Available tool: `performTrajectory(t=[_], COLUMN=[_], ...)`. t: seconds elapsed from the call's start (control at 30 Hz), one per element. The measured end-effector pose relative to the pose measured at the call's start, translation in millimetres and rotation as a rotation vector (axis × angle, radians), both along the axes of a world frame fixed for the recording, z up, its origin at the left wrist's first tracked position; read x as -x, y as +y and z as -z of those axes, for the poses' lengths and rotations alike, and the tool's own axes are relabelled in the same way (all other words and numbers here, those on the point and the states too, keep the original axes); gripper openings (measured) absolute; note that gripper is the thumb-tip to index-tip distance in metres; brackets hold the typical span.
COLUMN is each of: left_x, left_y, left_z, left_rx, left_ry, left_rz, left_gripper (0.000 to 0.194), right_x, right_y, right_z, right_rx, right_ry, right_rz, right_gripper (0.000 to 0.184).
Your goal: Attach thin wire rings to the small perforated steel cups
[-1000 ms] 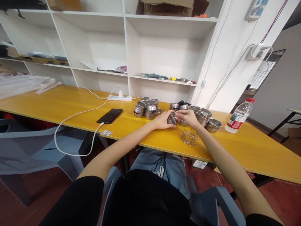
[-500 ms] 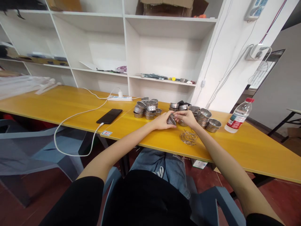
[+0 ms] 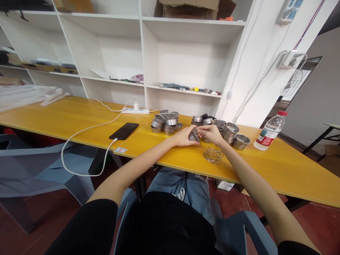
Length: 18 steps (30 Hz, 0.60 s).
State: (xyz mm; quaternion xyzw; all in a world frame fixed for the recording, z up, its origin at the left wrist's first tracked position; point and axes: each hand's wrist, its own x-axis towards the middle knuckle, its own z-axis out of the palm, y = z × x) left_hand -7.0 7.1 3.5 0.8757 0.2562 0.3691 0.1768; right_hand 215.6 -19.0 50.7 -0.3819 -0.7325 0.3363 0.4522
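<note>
Nearest me I count two chairs: one [image 3: 247,228] under the wearer, the other [image 3: 71,168] off to the left. Two bare forearms reach up and inward from black sleeves, meeting over the near half of the table [image 3: 271,173]. One tangle of wire rings [image 3: 213,155] lies just short of the hands, near the right forearm; I can't count the rings. The left hand [image 3: 183,137] is curled round one metal cup [image 3: 193,136], gripping it from the left, tilted, above the table. The right hand [image 3: 211,133] comes in from the right, fingers bent and tips drawn together at the cup; I can't tell whether they pinch anything. One phone [image 3: 123,131] lies left, on one white cable [image 3: 79,132]; one bottle [image 3: 269,131] stands far right. Beyond the hands I see two groups of cups, left [image 3: 170,122] and right [image 3: 230,131], at least eight in each by my count. Further back are one power strip [image 3: 142,111] and one white shelf unit [image 3: 186,22].
</note>
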Motion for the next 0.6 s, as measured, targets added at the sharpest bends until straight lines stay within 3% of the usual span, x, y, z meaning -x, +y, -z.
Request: performTrajectory(t=[0.6], left_x=[0.1], left_y=[0.7], left_z=[-0.2], left_rx=[-0.001], left_ry=[0.013], left_rz=[0.002], left_gripper=[0.095], right_x=[1.6], right_y=[-1.8], right_z=[-0.3], right_rx=[-0.021], right_ry=[-0.024], right_rz=[0.013], right_gripper=[0.045])
